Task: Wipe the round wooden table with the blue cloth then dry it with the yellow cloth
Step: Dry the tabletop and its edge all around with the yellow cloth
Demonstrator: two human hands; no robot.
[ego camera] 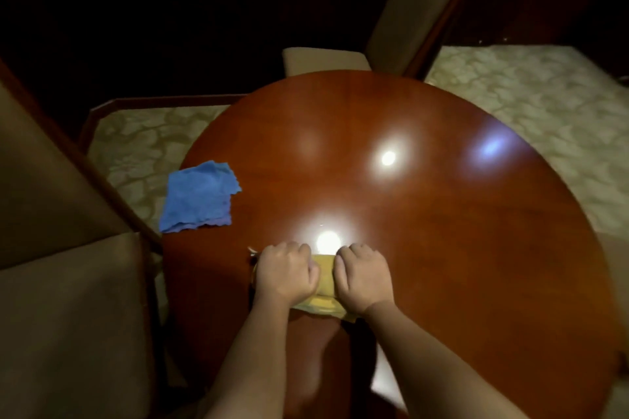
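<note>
Yellow cloth [326, 277] — folded pad, soft woven fabric, lying flat on the table [442, 231] at about 6 o'clock on the round top, near the edge closest to the person. Its long axis runs 9-to-3, side to side under both hands. Only the middle strip and the near hem show; the rest is covered.

Left hand [285, 272] — fingers curled down over the left half of the yellow cloth, grip clenched on it and pressing it to the wood.

Right hand [363, 277] — the same on the right half, knuckles up, grip closed on the cloth. The two hands sit just beside each other, neither nearer the work than the other.

Bearing for the coming stroke, as a judgement — nearly all the uncovered top lies from 10 through 12 to 3 o'clock of the hands, so the drying pass must push away from the body.

Blue cloth [200, 197] — folded square, nubbly microfibre with wavy edges, set down at 9 o'clock, overhanging the rim, well apart from both hands; wiping appears finished.

Table top — round, red-brown polished wood, glossy, bearing bright lamp reflections.

Chairs — one at 12 o'clock [408, 10], one at 8 o'clock [51, 180], tan upholstery, dark wood frames.

Carpet [527, 95] — pale, patterned.
</note>
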